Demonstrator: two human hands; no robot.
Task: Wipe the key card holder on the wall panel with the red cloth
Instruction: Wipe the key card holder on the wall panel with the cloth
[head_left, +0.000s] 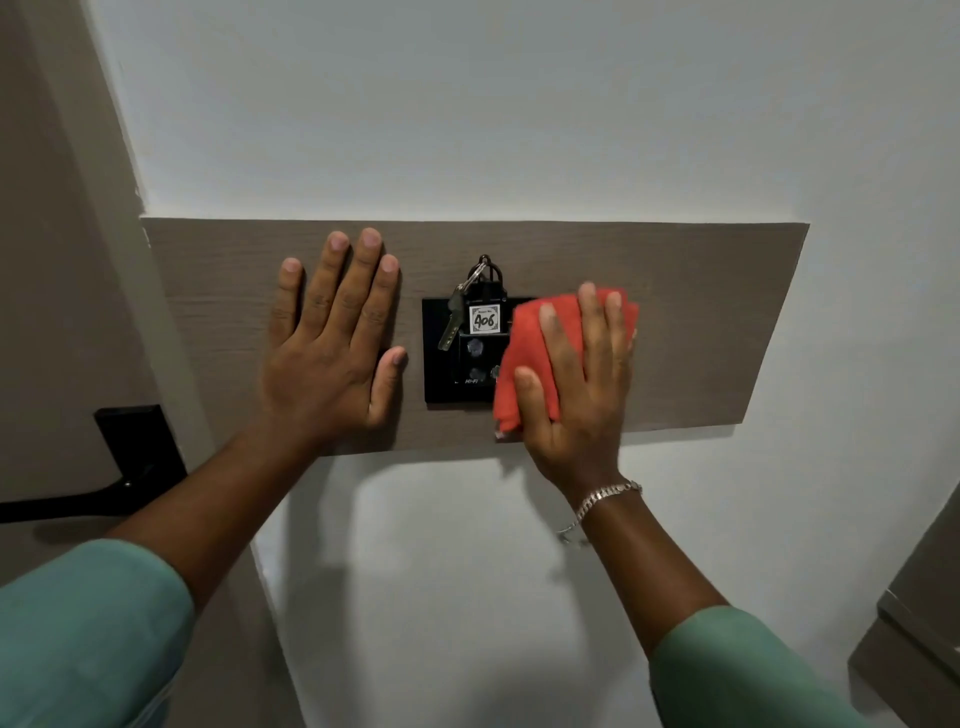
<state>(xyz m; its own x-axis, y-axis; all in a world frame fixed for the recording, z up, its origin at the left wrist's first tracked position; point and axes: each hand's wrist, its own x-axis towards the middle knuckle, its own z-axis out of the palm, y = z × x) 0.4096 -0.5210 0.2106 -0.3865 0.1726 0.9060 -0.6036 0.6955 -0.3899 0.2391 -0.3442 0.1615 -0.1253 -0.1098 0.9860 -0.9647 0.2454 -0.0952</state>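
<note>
A black key card holder (441, 358) is mounted on a brown wood-grain wall panel (701, 322). A key tag marked 406 (484, 318) sits in its slot, with a metal key (451, 325) hanging from a ring beside it. My right hand (582, 384) presses a folded red cloth (524, 353) flat against the holder's right side, covering that part. My left hand (332, 343) lies flat on the panel just left of the holder, fingers spread, holding nothing.
A black door handle (130, 457) sticks out from the brown door at the left. White wall surrounds the panel. A grey-brown cabinet edge (919, 623) shows at the lower right. A silver bracelet (602, 501) is on my right wrist.
</note>
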